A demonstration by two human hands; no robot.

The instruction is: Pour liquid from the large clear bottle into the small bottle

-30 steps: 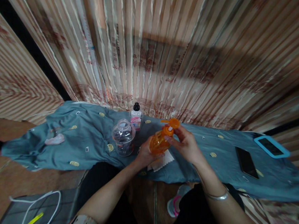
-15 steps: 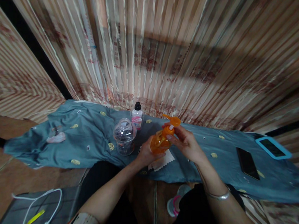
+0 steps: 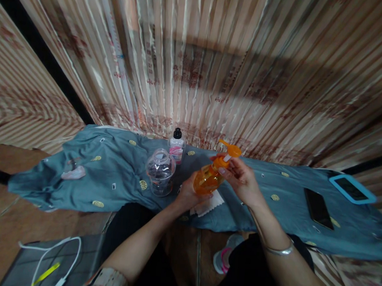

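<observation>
An orange pump bottle (image 3: 205, 179) is held tilted above the cloth, its pump head (image 3: 232, 151) leaning up to the right. My left hand (image 3: 188, 194) wraps round the bottle's body from the left. At the neck, my right hand (image 3: 240, 180) grips the orange pump collar (image 3: 221, 163) between thumb and fingers. Beneath the bottle lies a white cloth (image 3: 211, 204) with a zigzag edge. To the left stand a clear, empty-looking plastic jar (image 3: 160, 174) and, behind it, a clear bottle (image 3: 176, 148) with a black cap and pink label.
A teal patterned sheet (image 3: 120, 164) covers the surface. On its right lie a black phone (image 3: 318, 208) and a blue-framed tablet (image 3: 353, 189); crumpled clear plastic (image 3: 74, 172) is at the left. A pleated curtain (image 3: 196, 65) hangs behind. A white cable (image 3: 44, 254) rests at lower left.
The pump head has shifted up and to the right, and my right hand has moved slightly right with it. My left hand still holds the bottle.
</observation>
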